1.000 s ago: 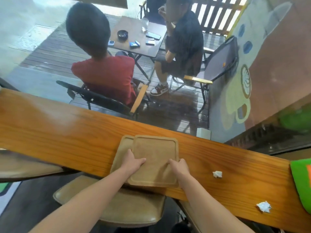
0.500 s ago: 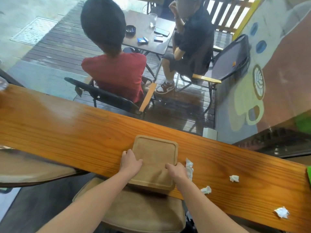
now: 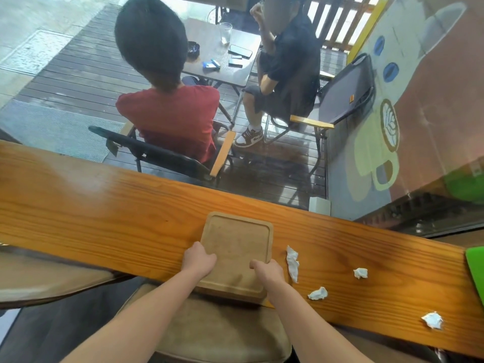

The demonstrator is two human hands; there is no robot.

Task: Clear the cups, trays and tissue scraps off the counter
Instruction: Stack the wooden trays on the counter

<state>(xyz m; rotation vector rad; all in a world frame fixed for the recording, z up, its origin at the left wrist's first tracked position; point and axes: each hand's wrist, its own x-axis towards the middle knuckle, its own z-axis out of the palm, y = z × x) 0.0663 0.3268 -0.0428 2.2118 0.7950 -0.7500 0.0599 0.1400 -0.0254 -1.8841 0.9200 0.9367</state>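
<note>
A stack of tan wooden trays [image 3: 237, 244] lies on the long wooden counter [image 3: 104, 213], its near edge hanging over the counter's front. My left hand [image 3: 199, 260] grips the stack's left near side, thumb on top. My right hand [image 3: 267, 271] grips its right near corner. Only the top tray shows. Several white tissue scraps lie to the right: a long one [image 3: 292, 263] just beside the tray, a crumpled one [image 3: 318, 293] near the front edge, another [image 3: 360, 273] further right, and one [image 3: 432, 320] far right. No cup is on the counter.
A padded stool [image 3: 214, 331] stands under the counter below my arms, another seat [image 3: 39, 279] to the left. A green object [image 3: 476, 268] sits at the counter's right end. Behind the window glass, two people sit at an outdoor table [image 3: 222, 56].
The upper tray has slid left over the lower one, so the two now line up as one stack. The view moved right, showing more tissue scraps.
</note>
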